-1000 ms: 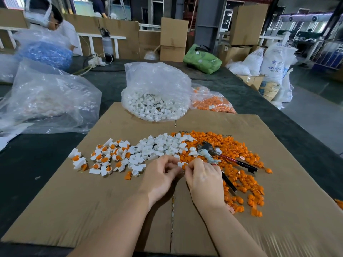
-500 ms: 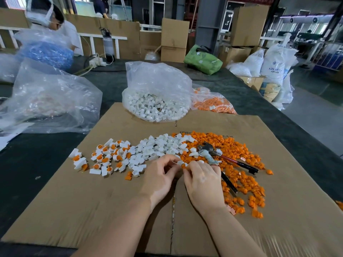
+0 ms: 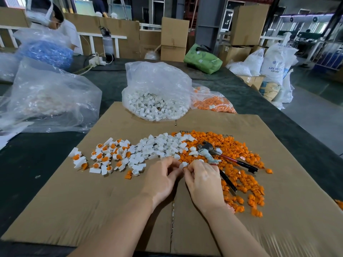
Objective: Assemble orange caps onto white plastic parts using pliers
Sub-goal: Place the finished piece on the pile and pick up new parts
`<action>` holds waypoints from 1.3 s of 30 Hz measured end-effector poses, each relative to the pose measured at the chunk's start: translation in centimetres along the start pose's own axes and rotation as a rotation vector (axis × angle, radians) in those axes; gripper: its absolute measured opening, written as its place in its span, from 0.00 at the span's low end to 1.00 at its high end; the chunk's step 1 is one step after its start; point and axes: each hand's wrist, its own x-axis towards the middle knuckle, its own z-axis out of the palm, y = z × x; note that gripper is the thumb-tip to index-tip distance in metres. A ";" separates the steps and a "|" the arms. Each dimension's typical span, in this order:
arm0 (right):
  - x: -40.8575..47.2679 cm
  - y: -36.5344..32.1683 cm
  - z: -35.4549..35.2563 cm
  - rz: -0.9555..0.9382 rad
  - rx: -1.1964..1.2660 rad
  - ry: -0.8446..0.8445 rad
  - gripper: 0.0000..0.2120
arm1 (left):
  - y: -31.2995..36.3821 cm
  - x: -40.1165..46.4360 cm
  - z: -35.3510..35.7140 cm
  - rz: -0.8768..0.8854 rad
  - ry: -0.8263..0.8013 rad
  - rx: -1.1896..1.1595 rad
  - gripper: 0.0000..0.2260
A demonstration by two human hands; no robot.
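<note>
Two hands barely shifted over the last second: left hand (image 3: 163,176) and right hand (image 3: 202,178) still pinch one small white plastic part (image 3: 183,164) between them, orange cap seemingly being seated. Red-handled pliers (image 3: 224,158) lie untouched just right of the grip.

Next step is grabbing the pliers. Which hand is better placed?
Right, probably. The pliers lie on the orange caps just beyond the right hand, handles running out to the right. The left hand sits farther off, and pinches the white part between both hands.
</note>
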 end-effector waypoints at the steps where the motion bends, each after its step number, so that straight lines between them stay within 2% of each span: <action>1: 0.0 0.0 0.0 0.001 0.010 -0.006 0.12 | 0.1 -0.1 0.0 0.009 -0.005 0.015 0.02; 5: 0.0 0.1 0.0 0.025 0.064 -0.043 0.10 | 0.0 -0.1 0.0 0.015 -0.008 0.012 0.02; 8: 0.1 0.3 0.0 0.061 0.133 -0.100 0.07 | -0.1 0.2 -0.1 -0.062 0.014 -0.098 0.03; 11: 0.1 -0.1 -0.3 0.036 0.194 -0.052 0.05 | 0.0 0.3 -0.4 -0.114 0.012 -0.256 0.05; 13: 0.1 -0.2 -0.5 0.017 0.211 -0.023 0.07 | 0.0 0.3 -0.4 -0.123 0.007 -0.290 0.06; 17: 0.2 -0.1 -0.6 -0.017 0.221 -0.058 0.13 | 0.0 0.3 -0.4 -0.112 -0.007 -0.279 0.07; 26: 0.3 -0.1 -0.8 -0.031 0.240 -0.077 0.12 | 0.0 0.2 -0.4 -0.120 -0.018 -0.285 0.08; 35: 0.3 0.0 -0.5 -0.048 0.220 -0.047 0.13 | 0.0 0.5 -0.3 -0.111 0.018 -0.231 0.03; 39: 0.6 0.7 -1.4 -0.015 0.102 0.045 0.13 | 0.1 0.8 -0.3 -0.126 0.020 -0.233 0.03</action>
